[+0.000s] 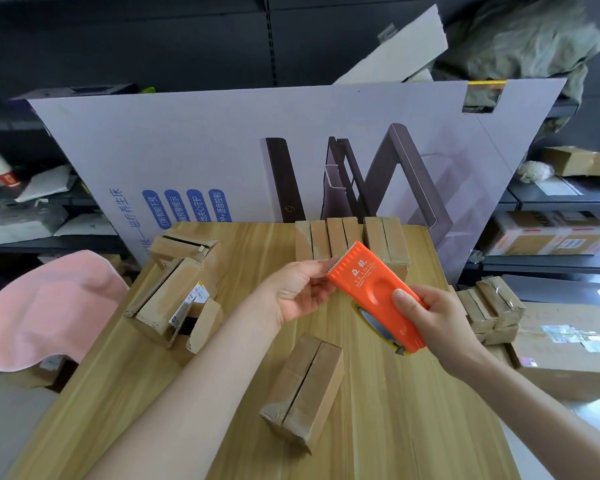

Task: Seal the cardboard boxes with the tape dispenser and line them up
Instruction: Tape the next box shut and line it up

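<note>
My right hand (433,318) grips an orange tape dispenser (371,285) above the wooden table (413,427), its toothed edge pointing up and away. The fingers of my left hand (298,289) pinch at the tape end by that toothed edge. Below my hands lies one small cardboard box (305,389), its top flaps closed with a dark seam down the middle. Three boxes (350,242) stand side by side in a row at the table's far edge. A loose heap of open boxes (177,292) sits at the left of the table.
A large printed cardboard sheet (222,150) stands upright behind the table. A pink cloth (45,306) lies at the left. More small boxes (492,306) and a big taped carton (568,348) sit at the right. Dark shelves hold clutter on both sides.
</note>
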Demonstrator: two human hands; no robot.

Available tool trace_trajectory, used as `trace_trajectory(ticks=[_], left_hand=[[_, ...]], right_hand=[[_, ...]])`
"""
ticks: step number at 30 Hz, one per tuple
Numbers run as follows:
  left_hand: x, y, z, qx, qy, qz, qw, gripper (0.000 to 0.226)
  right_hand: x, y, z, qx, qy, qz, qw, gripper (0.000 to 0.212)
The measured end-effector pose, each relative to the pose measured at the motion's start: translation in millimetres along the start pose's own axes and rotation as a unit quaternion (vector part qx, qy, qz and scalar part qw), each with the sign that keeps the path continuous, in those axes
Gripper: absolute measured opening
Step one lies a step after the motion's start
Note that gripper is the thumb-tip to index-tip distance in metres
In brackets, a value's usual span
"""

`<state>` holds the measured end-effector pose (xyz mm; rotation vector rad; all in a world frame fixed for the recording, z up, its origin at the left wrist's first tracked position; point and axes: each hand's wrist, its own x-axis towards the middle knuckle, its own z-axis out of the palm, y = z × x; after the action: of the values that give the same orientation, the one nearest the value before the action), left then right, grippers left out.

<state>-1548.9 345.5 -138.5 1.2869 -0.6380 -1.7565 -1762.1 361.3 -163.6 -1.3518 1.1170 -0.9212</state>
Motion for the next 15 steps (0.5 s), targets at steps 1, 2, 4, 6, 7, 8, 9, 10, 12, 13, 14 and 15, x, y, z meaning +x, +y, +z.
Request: trace_trajectory(ticks=[1, 2, 4, 6, 7, 8, 9, 10, 12, 13, 14, 15], left_hand=[[1, 0, -1, -0.001, 0.003, 0.005, 1.000, 0.004], [2, -1, -1, 0.000, 0.006, 0.013, 1.000, 0.005], [5, -3, -2, 0.016, 0.011, 0.026, 0.999, 0.007], [6, -7, -2, 0.045, 0.012, 0.031, 0.998, 0.004], [6, -8, -3, 0.050, 0.011, 0.032, 0.998, 0.004], [5, -9, -3, 0.043, 0.010, 0.030, 0.999, 0.007], [4, -9, -4, 0.025, 0.011, 0.026, 0.999, 0.011], [4, -8, -6, 0.002, 0.012, 0.016, 1.000, 0.018], [2, -5, -10, -0.045, 0.006, -0.012, 0.999, 0.042], [1, -4, -12, -0.055, -0.002, -0.020, 0.998, 0.053], [2, -4, -13, -0.052, -0.008, -0.019, 0.998, 0.059], [1, -3, -14, -0.033, -0.009, -0.012, 0.999, 0.057]], right_hand=[[0, 0, 1, 0.006, -0.001, 0.001, 1.000, 0.029], [0, 0, 2, 0.012, -0.001, 0.001, 1.000, 0.030], [-1, 0, 3, 0.018, -0.003, 0.005, 1.000, 0.032], [-2, 2, 5, 0.023, -0.008, 0.009, 1.000, 0.033], [-2, 3, 5, 0.026, -0.011, 0.011, 1.000, 0.034], [-2, 4, 5, 0.030, -0.013, 0.011, 0.999, 0.036], [-2, 4, 5, 0.033, -0.014, 0.009, 0.999, 0.038], [-2, 5, 4, 0.034, -0.014, 0.007, 0.999, 0.039], [-3, 6, 2, 0.035, -0.010, 0.004, 0.999, 0.047], [-4, 5, 1, 0.036, -0.007, 0.002, 0.999, 0.056], [-4, 5, 1, 0.031, -0.003, 0.000, 1.000, 0.063], [-5, 5, 1, 0.022, 0.000, -0.002, 1.000, 0.066]])
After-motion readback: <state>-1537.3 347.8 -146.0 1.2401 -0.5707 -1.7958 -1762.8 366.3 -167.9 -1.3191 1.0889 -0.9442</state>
